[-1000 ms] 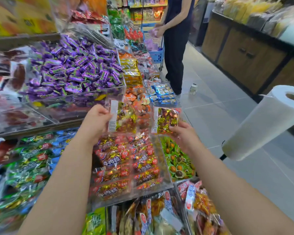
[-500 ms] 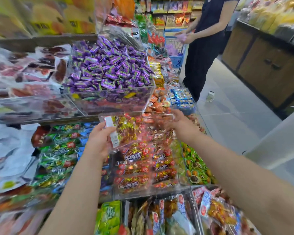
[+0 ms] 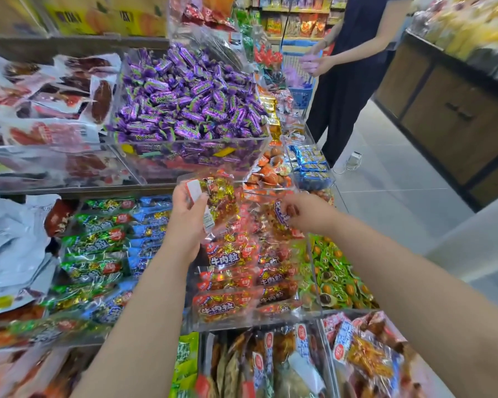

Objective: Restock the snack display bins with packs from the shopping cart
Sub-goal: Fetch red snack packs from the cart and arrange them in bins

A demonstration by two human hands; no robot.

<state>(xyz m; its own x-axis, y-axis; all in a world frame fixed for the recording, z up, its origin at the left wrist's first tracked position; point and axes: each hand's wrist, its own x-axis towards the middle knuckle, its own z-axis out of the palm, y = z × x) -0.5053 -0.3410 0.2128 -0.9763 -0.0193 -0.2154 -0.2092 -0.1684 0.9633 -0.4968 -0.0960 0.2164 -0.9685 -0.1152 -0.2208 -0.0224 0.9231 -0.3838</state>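
Snack pack (image 3: 216,201) up in left hand (image 3: 184,225), fingers curled round it, red bin (image 3: 314,282) below. Right hand (image 3: 306,211) went down since a second ago, fingers pinch second pack (image 3: 282,215) low over pile. One nearly in; mine on left goes next.

Your right hand (image 3: 302,214), at 3 o'clock of centre, is smeared by motion; you cannot tell whether its fingers grip the blurred red-and-white packet (image 3: 282,211) under them. The fingers of your left hand (image 3: 184,222) hide behind the clear crinkly pack of gold-wrapped sweets (image 3: 217,196), whose white label print is too small to read. At 1 o'clock the top edge cuts off the person in dark clothes (image 3: 354,67), who hides part of the blue wire shopping cart (image 3: 299,94).
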